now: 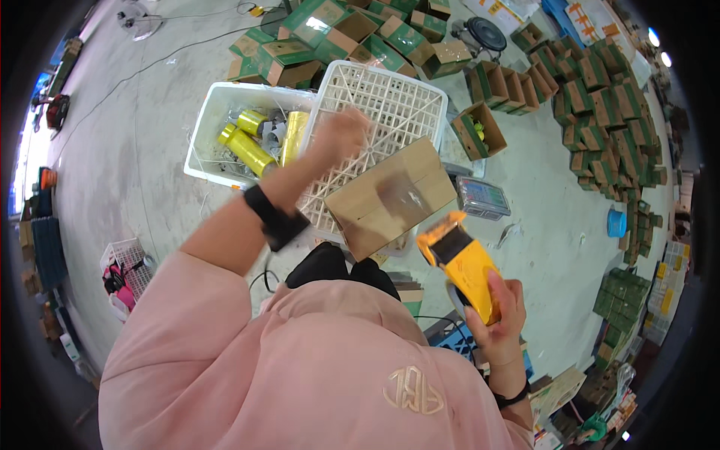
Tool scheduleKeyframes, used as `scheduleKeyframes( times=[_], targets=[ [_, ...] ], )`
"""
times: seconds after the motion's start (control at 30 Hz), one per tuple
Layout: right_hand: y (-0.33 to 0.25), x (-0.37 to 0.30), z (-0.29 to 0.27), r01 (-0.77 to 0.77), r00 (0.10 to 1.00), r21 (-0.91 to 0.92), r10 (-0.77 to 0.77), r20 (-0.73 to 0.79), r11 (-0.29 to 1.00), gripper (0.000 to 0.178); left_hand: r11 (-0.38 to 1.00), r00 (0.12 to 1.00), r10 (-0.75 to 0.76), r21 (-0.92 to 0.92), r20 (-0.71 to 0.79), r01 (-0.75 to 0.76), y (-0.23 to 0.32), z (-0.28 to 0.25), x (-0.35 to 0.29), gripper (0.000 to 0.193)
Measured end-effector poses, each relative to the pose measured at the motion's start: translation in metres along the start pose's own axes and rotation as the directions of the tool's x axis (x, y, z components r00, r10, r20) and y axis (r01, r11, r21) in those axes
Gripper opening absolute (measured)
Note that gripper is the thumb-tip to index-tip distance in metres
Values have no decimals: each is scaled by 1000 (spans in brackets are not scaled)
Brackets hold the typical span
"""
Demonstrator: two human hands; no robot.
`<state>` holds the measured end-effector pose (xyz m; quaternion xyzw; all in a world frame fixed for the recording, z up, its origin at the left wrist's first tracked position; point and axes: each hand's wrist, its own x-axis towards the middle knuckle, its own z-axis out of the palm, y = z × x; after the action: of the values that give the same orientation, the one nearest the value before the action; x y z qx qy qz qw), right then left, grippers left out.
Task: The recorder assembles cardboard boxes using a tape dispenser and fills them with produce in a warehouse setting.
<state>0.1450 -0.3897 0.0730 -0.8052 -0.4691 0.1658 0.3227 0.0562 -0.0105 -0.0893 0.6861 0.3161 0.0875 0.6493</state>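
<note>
Head view, and here was the tense bit: the right grip (499, 316) was clamped around the blocky yellow tape dispenser (466, 274), its orange front end pointing ahead. Just forward and left of that grip sat the brown rectangular cardboard box (371, 210), not held by either side, askew on the white latticed plastic crate (379, 94). And look where it sat! Its nearest corner seemed to poke past the crate's edge, so a hard push there could well have tipped it toward the black-trousered knees (321, 264). Over on the other side, the left grip (343, 137) was a blur above the crate; apart or together, no telling. That was the worry: with nothing bracing the box, a one-handed press from the dispenser might have skidded it across the lattice. A crooked angle could have landed tape askew, too. Left of the left grip, the white rectangular plastic bin (196, 142) with its shiny yellow tape rolls (251, 154) crowded in; a careless backswing risked a knock on the rim.
</note>
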Motion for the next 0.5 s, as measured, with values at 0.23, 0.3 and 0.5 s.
scheduleKeyframes(
  times=[0.23,0.3,0.5],
  targets=[
    [57,39,140,-164,947,-256,225,231,953,47,829,934,-235,558,269,48,-156,22,23,42],
    [63,49,174,-237,908,-375,341,242,896,47,821,925,-307,554,223,139,-156,37,16,49],
    [40,86,167,-307,880,-288,385,276,907,41,896,740,-65,-287,670,338,-147,-38,-11,43]
  ],
)
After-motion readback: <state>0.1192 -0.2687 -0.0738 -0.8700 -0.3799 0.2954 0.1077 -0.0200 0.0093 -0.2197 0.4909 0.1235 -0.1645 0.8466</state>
